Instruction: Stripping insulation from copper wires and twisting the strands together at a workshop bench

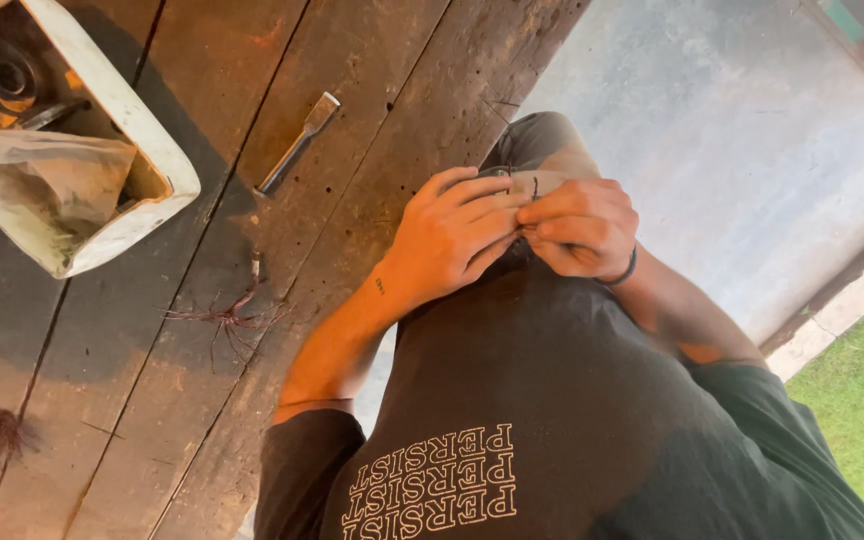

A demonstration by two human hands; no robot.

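Observation:
My left hand (449,240) and my right hand (580,227) meet fingertip to fingertip in front of my dark printed shirt (522,400), just off the edge of a worn wooden plank table (382,90). Both pinch a small pale object (544,182) with a thin dark strand on it; the fingers hide most of it. A dark band circles my right wrist. My left forearm lies along the table edge. A grey-clad knee (532,135) shows just beyond the hands.
A flat metal tool (297,145) lies on the planks. A cut white plastic container (157,150) holding a crumpled bag and round metal parts sits at the far left. Reddish fibre tufts (222,318) lie on the wood. Concrete floor (732,150) and grass (862,400) are to the right.

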